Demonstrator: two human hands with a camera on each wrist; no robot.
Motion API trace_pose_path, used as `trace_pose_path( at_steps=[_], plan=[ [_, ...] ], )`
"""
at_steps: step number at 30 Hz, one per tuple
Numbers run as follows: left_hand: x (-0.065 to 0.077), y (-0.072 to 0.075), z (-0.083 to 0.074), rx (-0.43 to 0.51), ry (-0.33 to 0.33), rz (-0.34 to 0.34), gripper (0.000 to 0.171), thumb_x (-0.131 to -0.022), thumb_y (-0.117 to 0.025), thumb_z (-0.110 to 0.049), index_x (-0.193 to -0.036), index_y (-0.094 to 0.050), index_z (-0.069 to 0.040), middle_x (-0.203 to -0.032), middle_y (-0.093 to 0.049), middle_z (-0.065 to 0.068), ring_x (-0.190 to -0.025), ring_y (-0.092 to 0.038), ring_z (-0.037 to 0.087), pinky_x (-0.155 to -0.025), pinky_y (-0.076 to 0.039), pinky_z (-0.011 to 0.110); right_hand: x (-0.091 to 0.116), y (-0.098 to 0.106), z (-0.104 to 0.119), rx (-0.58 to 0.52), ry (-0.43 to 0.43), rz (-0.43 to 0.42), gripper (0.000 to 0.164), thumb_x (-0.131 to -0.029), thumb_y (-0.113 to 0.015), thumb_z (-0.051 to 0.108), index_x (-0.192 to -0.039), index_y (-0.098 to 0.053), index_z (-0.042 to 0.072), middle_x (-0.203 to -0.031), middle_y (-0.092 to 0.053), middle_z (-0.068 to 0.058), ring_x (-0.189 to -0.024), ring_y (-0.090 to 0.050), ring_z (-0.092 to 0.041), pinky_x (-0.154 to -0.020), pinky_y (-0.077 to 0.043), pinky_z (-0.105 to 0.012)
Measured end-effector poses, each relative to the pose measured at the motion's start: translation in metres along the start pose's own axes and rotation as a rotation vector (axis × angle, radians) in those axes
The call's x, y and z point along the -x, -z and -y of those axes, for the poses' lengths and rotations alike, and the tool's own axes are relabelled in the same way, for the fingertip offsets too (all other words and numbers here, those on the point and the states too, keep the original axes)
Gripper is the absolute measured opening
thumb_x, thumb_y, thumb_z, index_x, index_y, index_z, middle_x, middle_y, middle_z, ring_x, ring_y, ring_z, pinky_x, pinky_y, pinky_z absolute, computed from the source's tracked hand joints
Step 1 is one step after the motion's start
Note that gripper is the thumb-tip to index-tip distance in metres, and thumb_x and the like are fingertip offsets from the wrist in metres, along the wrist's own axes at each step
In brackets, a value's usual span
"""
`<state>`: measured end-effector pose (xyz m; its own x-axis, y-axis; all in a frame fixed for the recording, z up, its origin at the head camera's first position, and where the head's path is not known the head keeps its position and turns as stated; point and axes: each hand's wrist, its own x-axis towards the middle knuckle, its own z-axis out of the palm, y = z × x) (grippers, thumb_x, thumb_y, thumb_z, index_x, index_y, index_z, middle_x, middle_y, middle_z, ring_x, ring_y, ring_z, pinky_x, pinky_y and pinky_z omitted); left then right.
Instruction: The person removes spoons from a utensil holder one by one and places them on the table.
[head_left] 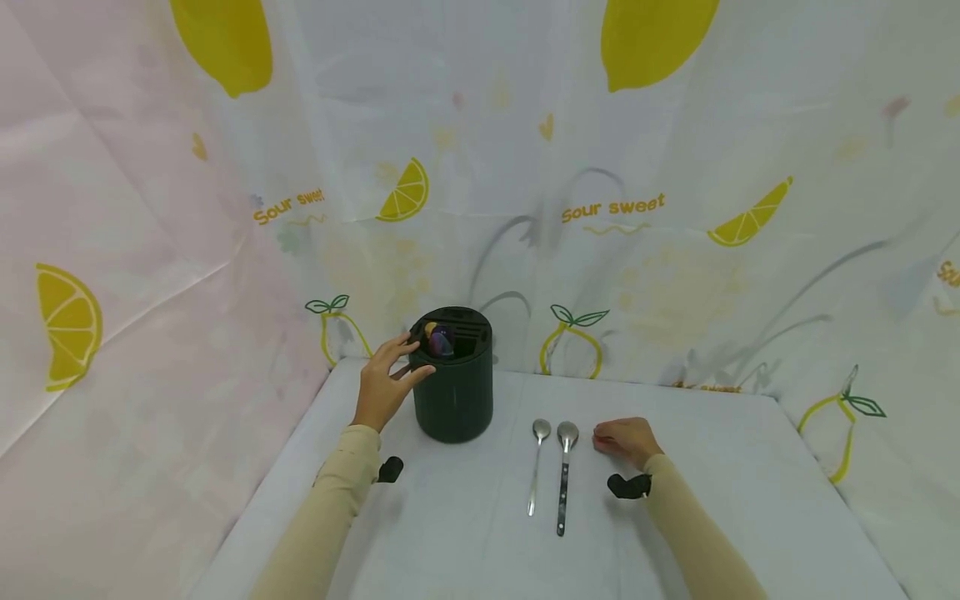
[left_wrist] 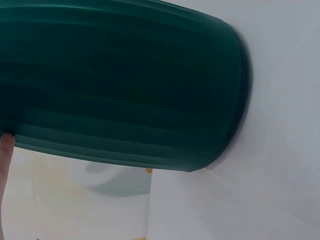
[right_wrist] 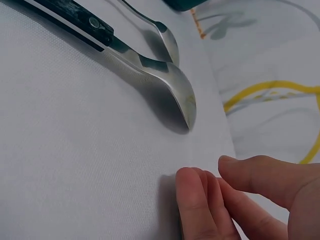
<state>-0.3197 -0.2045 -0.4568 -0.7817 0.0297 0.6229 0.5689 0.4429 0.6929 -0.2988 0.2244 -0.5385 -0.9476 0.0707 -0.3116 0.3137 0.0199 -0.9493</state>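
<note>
A dark green cylindrical utensil holder (head_left: 453, 404) with a slotted black top (head_left: 467, 317) stands upright near the back of the table. My left hand (head_left: 382, 385) is at its upper left side, thumb and fingers spread along the rim; in the left wrist view one fingertip (left_wrist: 7, 142) touches the ribbed wall. My right hand (head_left: 628, 440) rests on the table, fingers loosely bent and nothing visible in them. Left of it lie a spoon with a dark riveted handle (head_left: 564, 492) and a slimmer all-metal spoon (head_left: 536, 475), bowls pointing away from me.
A small purple and yellow thing (head_left: 441, 342) shows in the holder's top opening; its kind is unclear. White cloth covers the table (head_left: 465, 533). A lemon-print curtain (head_left: 480, 167) hangs close behind the holder and along both sides.
</note>
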Motion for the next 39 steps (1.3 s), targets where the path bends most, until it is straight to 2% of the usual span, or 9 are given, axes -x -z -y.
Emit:
trace_pose_path(
  at_steps=[6, 9, 14, 22, 25, 29, 35, 39],
  plan=[
    [0.000, 0.000, 0.000, 0.019, 0.009, -0.003, 0.053, -0.079, -0.082, -0.028, -0.127, -0.066, -0.011, -0.142, -0.050, 0.005, -0.132, -0.045, 0.024, -0.090, -0.055, 0.049, 0.001, -0.003, 0.005, 0.020, 0.047, -0.048, 0.032, -0.085, -0.067, -0.006, -0.112, -0.060, -0.021, -0.088, -0.070, -0.014, -0.076, -0.068, -0.016, -0.072, -0.061, -0.028],
    [0.000, 0.000, 0.000, 0.019, 0.007, -0.005, 0.052, -0.080, -0.081, -0.028, -0.126, -0.066, -0.010, -0.142, -0.051, 0.007, -0.131, -0.046, 0.024, -0.090, -0.055, 0.048, 0.002, -0.008, 0.011, 0.046, 0.101, -0.046, 0.032, -0.087, -0.066, -0.004, -0.113, -0.060, -0.022, -0.092, -0.070, -0.018, -0.078, -0.069, -0.017, -0.073, -0.061, -0.028],
    [0.001, 0.000, -0.001, 0.011, 0.016, 0.002, 0.052, -0.080, -0.081, -0.028, -0.126, -0.066, -0.011, -0.142, -0.051, 0.007, -0.131, -0.046, 0.022, -0.090, -0.056, 0.043, 0.002, -0.018, 0.021, 0.058, 0.145, -0.058, 0.031, -0.091, -0.065, -0.001, -0.115, -0.060, -0.020, -0.100, -0.069, -0.023, -0.078, -0.069, -0.016, -0.072, -0.061, -0.026],
    [0.000, -0.001, 0.000, 0.002, 0.004, -0.004, 0.053, -0.079, -0.082, -0.027, -0.126, -0.065, -0.009, -0.142, -0.051, 0.008, -0.131, -0.046, 0.025, -0.089, -0.056, 0.042, 0.000, -0.038, 0.050, 0.002, 0.230, -0.065, 0.028, -0.089, -0.067, -0.001, -0.113, -0.063, -0.016, -0.098, -0.069, -0.022, -0.074, -0.070, -0.015, -0.071, -0.061, -0.025],
    [0.000, 0.000, 0.001, -0.001, -0.005, -0.002, 0.053, -0.079, -0.082, -0.027, -0.127, -0.065, -0.009, -0.142, -0.050, 0.008, -0.131, -0.046, 0.026, -0.089, -0.056, 0.043, 0.002, -0.050, 0.063, -0.008, 0.290, -0.038, 0.027, -0.089, -0.067, -0.001, -0.111, -0.064, -0.017, -0.101, -0.068, -0.027, -0.076, -0.071, -0.018, -0.073, -0.061, -0.028],
    [0.001, 0.000, 0.001, 0.003, 0.000, 0.004, 0.053, -0.079, -0.082, -0.028, -0.126, -0.065, -0.008, -0.142, -0.050, 0.008, -0.131, -0.046, 0.025, -0.089, -0.056, 0.044, 0.005, -0.071, 0.080, 0.067, 0.378, -0.023, 0.021, -0.090, -0.068, 0.001, -0.106, -0.068, -0.013, -0.102, -0.068, -0.028, -0.077, -0.071, -0.020, -0.072, -0.061, -0.028],
    [0.002, -0.001, 0.001, 0.010, 0.011, 0.010, 0.054, -0.079, -0.082, -0.029, -0.126, -0.065, -0.009, -0.143, -0.050, 0.007, -0.132, -0.045, 0.023, -0.091, -0.056, 0.041, 0.011, -0.102, 0.104, 0.202, 0.543, 0.000, 0.015, -0.089, -0.068, 0.002, -0.102, -0.072, -0.006, -0.095, -0.071, -0.020, -0.081, -0.071, -0.026, -0.073, -0.061, -0.030],
    [0.001, 0.000, 0.000, 0.011, 0.014, 0.005, 0.053, -0.080, -0.082, -0.029, -0.127, -0.065, -0.011, -0.143, -0.050, 0.006, -0.132, -0.045, 0.022, -0.090, -0.056, 0.042, 0.015, -0.120, 0.120, 0.296, 0.638, -0.014, 0.013, -0.089, -0.070, 0.007, -0.100, -0.075, 0.002, -0.090, -0.073, -0.012, -0.078, -0.072, -0.021, -0.073, -0.061, -0.030]
  ],
)
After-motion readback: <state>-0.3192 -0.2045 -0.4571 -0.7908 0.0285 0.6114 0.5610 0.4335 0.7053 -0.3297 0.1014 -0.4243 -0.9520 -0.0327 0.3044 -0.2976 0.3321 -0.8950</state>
